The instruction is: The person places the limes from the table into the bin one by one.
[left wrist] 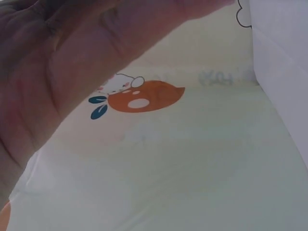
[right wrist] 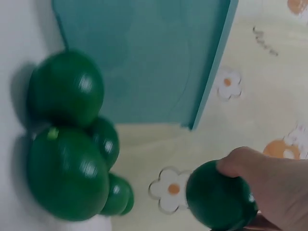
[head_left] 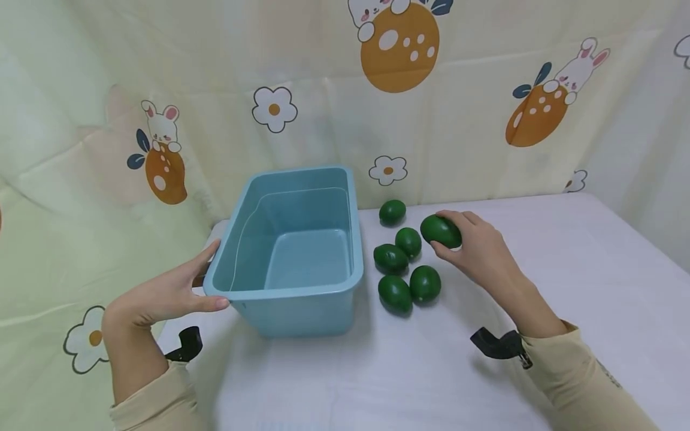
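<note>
My right hand (head_left: 482, 248) grips a dark green lime (head_left: 439, 230) between thumb and fingers, held up over the table. In the right wrist view the held lime (right wrist: 216, 195) shows the thumb across its top. Several more limes lie in a group, among them one at the back (head_left: 392, 212) and one at the front (head_left: 395, 294). Left of them stands a light blue plastic tub (head_left: 296, 314), its visible floor bare. My left hand (head_left: 162, 296) rests at the tub's front left corner, thumb along the front rim, other fingers partly hidden against its left side.
A white cloth covers the table (head_left: 431, 371). Behind and to the left hangs a pale curtain (head_left: 323, 54) printed with rabbits, orange fruits and flowers. A black wrist mount (head_left: 498, 344) sticks out at the right sleeve, another black mount (head_left: 188, 343) at the left.
</note>
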Motion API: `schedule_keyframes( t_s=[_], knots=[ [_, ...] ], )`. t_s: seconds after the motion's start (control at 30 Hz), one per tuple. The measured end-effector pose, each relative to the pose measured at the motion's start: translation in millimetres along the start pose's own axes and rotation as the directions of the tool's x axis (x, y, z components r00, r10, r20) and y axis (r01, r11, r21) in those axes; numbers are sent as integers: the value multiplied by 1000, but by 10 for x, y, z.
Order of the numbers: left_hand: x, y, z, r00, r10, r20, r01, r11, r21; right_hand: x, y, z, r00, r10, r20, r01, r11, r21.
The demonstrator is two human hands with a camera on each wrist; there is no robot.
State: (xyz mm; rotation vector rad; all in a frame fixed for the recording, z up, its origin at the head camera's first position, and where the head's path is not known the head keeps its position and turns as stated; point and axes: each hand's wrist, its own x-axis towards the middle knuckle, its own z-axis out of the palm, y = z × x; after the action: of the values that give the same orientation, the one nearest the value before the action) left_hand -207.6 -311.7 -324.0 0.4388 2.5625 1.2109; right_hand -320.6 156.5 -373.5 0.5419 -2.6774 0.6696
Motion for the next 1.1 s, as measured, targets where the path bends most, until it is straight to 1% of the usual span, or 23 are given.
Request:
schedule_keyframes(
  t_s=[0.07, 0.13, 0.23, 0.33, 0.43, 0.53, 0.63, 0.7, 0.77, 0.9, 0.97, 1.1],
  knots=[
    [18, 10, 15, 1000, 16, 6, -16, 1000, -8, -25, -83, -40, 998, -29, -56, 30, 999, 27],
    [38, 29, 28, 1000, 28, 13, -28, 999, -19, -55, -171, -78, 991, -70, -112, 77, 995, 60],
    [56, 54, 32, 999, 34, 14, -33, 999, -32, -119, -322, -136, 971, -140, -196, 166, 978, 124],
    [66, 71, 24, 999, 49, 16, -48, 998, -38, -193, -495, -166, 943, -198, -267, 253, 948, 192],
    [67, 81, 17, 998, 54, 12, -54, 998, -35, -255, -670, -143, 912, -247, -326, 338, 905, 258],
    [63, 84, 12, 999, 51, 1, -51, 998, -31, -275, -830, -71, 889, -291, -352, 404, 862, 307],
    [63, 85, 9, 999, 49, -2, -49, 998, -29, -273, -948, 20, 875, -324, -359, 440, 841, 316],
    [66, 87, 6, 999, 52, 0, -52, 998, -24, -274, -1006, 79, 872, -332, -360, 449, 837, 314],
    [61, 90, -1, 999, 46, 0, -46, 999, -23, -273, -1059, 134, 876, -330, -352, 444, 838, 317],
    [18, 88, -27, 1000, 15, -22, -16, 1000, -22, -248, -1168, 230, 896, -313, -315, 415, 842, 344],
    [-3, 80, -32, 1000, 8, -25, -9, 1000, -29, -242, -1211, 265, 902, -307, -303, 405, 844, 351],
    [-8, 61, -19, 1000, 20, -21, -20, 999, -38, -258, -1262, 308, 902, -315, -296, 411, 838, 359]
  ],
)
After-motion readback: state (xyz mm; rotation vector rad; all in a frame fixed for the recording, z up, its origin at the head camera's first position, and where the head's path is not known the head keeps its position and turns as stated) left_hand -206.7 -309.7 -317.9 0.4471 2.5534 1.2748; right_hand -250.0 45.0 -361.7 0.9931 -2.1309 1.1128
